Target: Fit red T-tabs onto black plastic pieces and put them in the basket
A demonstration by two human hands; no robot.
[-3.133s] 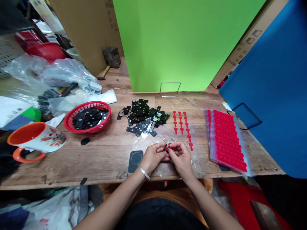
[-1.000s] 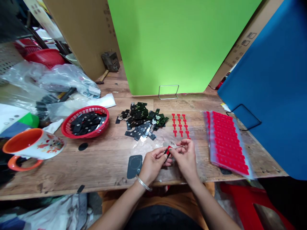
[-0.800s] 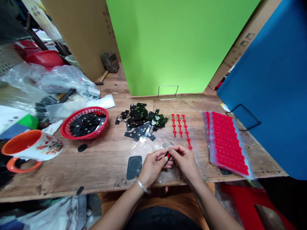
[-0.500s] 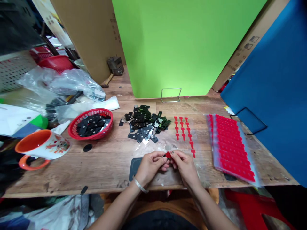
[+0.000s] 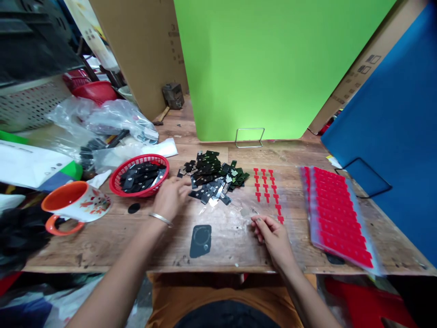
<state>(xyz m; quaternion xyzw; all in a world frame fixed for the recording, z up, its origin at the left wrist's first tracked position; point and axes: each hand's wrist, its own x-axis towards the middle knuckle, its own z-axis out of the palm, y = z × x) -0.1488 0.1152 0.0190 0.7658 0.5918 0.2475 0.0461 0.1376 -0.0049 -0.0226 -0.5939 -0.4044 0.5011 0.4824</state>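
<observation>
My left hand (image 5: pixel 171 195) is over the table between the red basket (image 5: pixel 115 187) and a loose pile of small black flat pieces (image 5: pixel 213 171). Its fingers are apart and point toward the near left edge of the pile, slightly blurred; I see nothing in them. My right hand (image 5: pixel 271 233) hovers by the near end of the rows of red T-shaped stickers (image 5: pixel 265 180) on a clear sheet. Thumb and forefinger are pinched together, and whatever lies between them is too small or hidden to tell. More black pieces (image 5: pixel 141 175) fill the basket.
A stack of clear sheets with red stickers (image 5: pixel 337 214) lies at right. An orange and white mug (image 5: pixel 80 200) stands at left, near plastic bags (image 5: pixel 112 116). A dark square pad (image 5: pixel 200 241) is at front. Green (image 5: pixel 280 68) and blue (image 5: pixel 385 114) boards rise behind.
My hands were together over a small red and black piece. They have parted: the left swung leftward to the gap between basket and pile, the right stayed near the stickers. The view shifted slightly.
</observation>
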